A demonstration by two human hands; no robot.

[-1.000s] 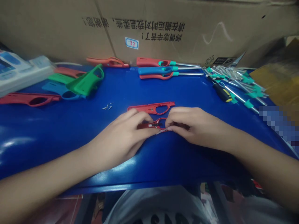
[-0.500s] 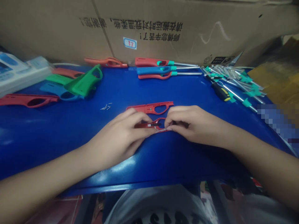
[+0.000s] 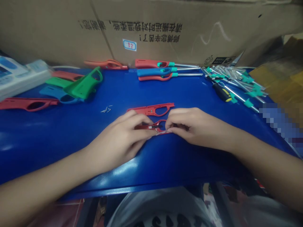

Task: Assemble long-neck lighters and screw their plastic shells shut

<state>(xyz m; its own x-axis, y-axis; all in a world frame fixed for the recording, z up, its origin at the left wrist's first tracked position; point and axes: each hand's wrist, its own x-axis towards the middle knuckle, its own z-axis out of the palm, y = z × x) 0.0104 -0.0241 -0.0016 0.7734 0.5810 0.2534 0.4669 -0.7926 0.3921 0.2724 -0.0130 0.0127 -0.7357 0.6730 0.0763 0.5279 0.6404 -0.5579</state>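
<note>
My left hand (image 3: 126, 134) is closed round the left part of a red lighter shell half (image 3: 162, 121), low over the blue table. Inside that shell a small black and white part (image 3: 153, 126) shows between my hands. My right hand (image 3: 187, 124) pinches at the shell's right end, by its finger loop; what exactly lies under those fingertips is hidden. A thin pale strip or wire runs along the near edge between both hands. Just beyond lies a second red shell half (image 3: 148, 110), its inner side up, partly behind my left fingers.
Several small metal pins (image 3: 107, 109) lie left of my hands. Shell halves, such as a green one (image 3: 82, 86), are heaped at left. Assembled lighters (image 3: 153, 72) rest along the cardboard box (image 3: 151, 19). A screwdriver (image 3: 222, 92) and metal tubes (image 3: 246, 82) lie at right.
The whole view has shifted very slightly. Both hands keep nearly the same hold on the red lighter shell, and nothing else has visibly moved.
</note>
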